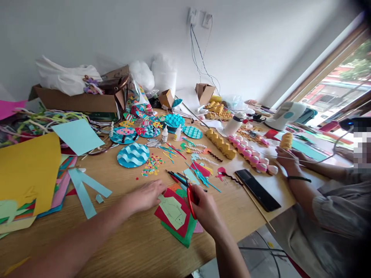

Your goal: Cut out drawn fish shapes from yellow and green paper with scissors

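In the head view, my right hand [206,210] grips red-handled scissors [190,202], their blades pointing away from me. My left hand [150,195] is closed, thumb and fingers at the left corner of a light green paper [173,211] with a fish drawn on it. That paper lies on a larger red paper [159,213], over a green sheet [177,234]. Just beyond my hands are several dark pens, partly covered, and thin blue paper strips [203,175]. The left fingertips partly hide the paper's corner.
Blue wavy discs [133,155], glue bottles [164,135] and confetti [152,165] lie farther back. Coloured paper sheets [31,166] pile up at left. A black phone [256,189] and a wooden stick [261,210] lie at right, near another person's hands [288,160] holding a yellow bumpy piece [286,141].
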`<state>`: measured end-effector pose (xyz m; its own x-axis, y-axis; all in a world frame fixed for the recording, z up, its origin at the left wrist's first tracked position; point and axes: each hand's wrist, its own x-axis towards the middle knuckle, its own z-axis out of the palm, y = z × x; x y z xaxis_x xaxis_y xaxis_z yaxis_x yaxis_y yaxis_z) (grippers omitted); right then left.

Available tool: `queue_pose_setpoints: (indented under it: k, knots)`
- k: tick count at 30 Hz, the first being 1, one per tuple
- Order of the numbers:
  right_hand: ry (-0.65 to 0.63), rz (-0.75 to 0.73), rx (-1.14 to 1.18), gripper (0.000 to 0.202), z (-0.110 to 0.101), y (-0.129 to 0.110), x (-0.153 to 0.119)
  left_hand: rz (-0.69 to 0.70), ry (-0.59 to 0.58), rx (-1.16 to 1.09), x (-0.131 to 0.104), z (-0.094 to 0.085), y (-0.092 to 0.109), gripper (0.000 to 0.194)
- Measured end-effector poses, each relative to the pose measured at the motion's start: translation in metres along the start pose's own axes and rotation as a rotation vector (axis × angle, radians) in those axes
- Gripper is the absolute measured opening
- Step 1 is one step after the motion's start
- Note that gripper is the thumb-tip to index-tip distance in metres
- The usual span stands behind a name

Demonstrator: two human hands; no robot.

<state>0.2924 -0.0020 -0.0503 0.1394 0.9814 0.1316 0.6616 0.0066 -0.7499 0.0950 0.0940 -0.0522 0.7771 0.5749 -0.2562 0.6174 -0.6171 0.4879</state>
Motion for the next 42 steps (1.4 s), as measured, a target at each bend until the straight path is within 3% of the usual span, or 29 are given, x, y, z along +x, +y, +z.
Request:
queue_pose_setpoints:
  k: [6,13,16,21,24,28,33,38,42]
  knots:
    - [-0.017,0.027,0.035,0.014,0.009,0.003,-0.001,0.044,-0.034,-0.031,0.005,-0.007,0.004,0.005]
    - [0.021,0.047,0.104,0.016,0.006,0.004,-0.001,0.012,-0.03,-0.203,0.003,-0.019,0.004,0.007]
    - [0.003,0.044,0.163,0.019,0.002,-0.001,0.001,0.033,0.012,-0.321,-0.003,-0.029,-0.001,0.009]
    - [-0.085,0.07,0.492,0.031,-0.004,-0.021,0.014,0.059,0.106,-0.522,-0.024,-0.047,-0.004,0.011]
    - [-0.109,0.087,0.587,0.029,-0.005,-0.034,0.022,0.011,0.184,-0.646,-0.038,-0.056,-0.003,0.017]
    - [-0.146,0.054,0.587,0.02,-0.001,-0.048,0.031,-0.091,0.327,-0.854,-0.053,-0.067,0.0,0.022]
    - [-0.165,-0.021,0.536,0.016,0.005,-0.074,0.046,-0.092,0.545,-0.846,-0.064,-0.083,-0.006,0.011]
    - [-0.16,-0.084,0.558,0.019,0.011,-0.106,0.065,-0.077,0.942,-0.816,-0.076,-0.094,-0.014,0.008]
    - [-0.077,-0.143,0.632,0.02,0.02,-0.126,0.08,-0.016,1.307,-0.836,-0.089,-0.104,-0.015,0.008]
